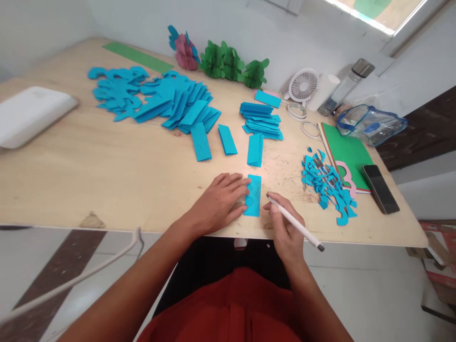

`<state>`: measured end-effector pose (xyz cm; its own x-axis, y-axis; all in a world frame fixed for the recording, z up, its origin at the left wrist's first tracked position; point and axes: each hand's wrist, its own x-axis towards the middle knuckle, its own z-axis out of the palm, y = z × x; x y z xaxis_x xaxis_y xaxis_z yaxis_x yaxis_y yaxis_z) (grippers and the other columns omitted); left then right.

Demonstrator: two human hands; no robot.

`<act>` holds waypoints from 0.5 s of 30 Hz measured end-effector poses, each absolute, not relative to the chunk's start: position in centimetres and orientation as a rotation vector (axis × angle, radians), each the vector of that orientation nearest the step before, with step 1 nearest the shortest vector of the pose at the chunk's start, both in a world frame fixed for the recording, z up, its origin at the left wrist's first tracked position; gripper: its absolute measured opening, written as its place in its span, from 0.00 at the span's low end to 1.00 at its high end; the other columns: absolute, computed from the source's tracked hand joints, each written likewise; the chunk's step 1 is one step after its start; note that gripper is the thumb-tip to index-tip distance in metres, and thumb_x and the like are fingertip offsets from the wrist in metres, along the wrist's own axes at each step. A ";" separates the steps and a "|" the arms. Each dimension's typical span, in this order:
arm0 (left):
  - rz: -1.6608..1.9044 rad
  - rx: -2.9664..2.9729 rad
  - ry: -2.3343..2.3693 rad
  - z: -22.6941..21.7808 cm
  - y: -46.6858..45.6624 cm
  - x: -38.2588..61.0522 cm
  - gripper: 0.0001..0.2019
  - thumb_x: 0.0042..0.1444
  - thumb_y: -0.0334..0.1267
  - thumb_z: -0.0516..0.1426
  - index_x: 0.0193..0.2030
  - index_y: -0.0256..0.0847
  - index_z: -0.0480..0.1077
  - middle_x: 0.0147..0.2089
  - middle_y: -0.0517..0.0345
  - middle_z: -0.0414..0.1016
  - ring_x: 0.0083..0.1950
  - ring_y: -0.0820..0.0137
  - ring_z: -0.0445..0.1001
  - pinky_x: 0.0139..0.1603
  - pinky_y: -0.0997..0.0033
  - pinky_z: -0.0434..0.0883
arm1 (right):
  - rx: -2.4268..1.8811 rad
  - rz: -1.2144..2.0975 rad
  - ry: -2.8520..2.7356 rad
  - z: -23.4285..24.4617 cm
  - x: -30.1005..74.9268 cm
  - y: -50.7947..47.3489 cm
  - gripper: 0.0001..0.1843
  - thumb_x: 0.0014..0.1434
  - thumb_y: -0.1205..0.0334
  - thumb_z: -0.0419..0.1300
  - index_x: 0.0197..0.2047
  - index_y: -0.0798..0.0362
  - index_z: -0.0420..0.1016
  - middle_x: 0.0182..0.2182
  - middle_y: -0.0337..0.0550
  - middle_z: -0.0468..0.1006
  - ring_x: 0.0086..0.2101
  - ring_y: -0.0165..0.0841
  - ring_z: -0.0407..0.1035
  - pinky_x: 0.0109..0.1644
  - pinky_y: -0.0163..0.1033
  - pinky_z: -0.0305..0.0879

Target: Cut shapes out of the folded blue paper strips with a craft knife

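A narrow blue paper strip (254, 199) lies near the table's front edge with curved pen lines drawn on it. My left hand (223, 202) rests on its left side, fingers stretched out over the paper's edge. Just right of the strip, my right hand (287, 228) grips a white pen (297, 223) with dark ends, its tip a little off the paper. Beyond the strip lie a folded blue paper piece (255, 149) and a stack of folded blue papers (261, 121).
Blue cut shapes (116, 90) and folded papers (188, 107) pile up at the back left. Blue scraps (324, 180), a green pad (351, 156) and a phone (380, 189) are on the right. A white device (33, 114) sits far left; a small fan (303, 86) stands behind.
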<state>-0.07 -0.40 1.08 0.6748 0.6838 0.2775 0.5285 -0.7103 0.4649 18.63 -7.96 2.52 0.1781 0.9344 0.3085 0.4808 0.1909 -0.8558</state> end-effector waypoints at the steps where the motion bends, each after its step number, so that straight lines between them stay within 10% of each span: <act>1: 0.615 2.539 0.953 1.1 -0.4 -0.1 0.12 0.62 0.39 0.52 0.49 0.41 0.70 0.65 0.46 0.68 0.67 0.54 0.62 0.66 0.45 0.59 | -1.423 0.613 -1.425 2.7 18.6 -8.1 0.12 0.67 0.59 0.54 0.48 0.49 0.77 0.40 0.44 0.81 0.39 0.35 0.76 0.46 0.43 0.72; 15: 0.599 2.539 0.946 0.5 -0.1 -0.1 0.11 0.62 0.40 0.51 0.46 0.40 0.70 0.65 0.46 0.68 0.67 0.53 0.61 0.66 0.45 0.58 | -1.564 0.671 -1.515 1.9 17.3 -9.2 0.05 0.60 0.62 0.59 0.36 0.51 0.76 0.30 0.42 0.81 0.32 0.34 0.75 0.37 0.38 0.71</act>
<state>-0.07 -0.15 0.48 0.6850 0.6807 0.2598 0.5257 -0.7087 0.4705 17.35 -9.19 1.92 0.1275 0.9768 0.1720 0.5291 0.0797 -0.8448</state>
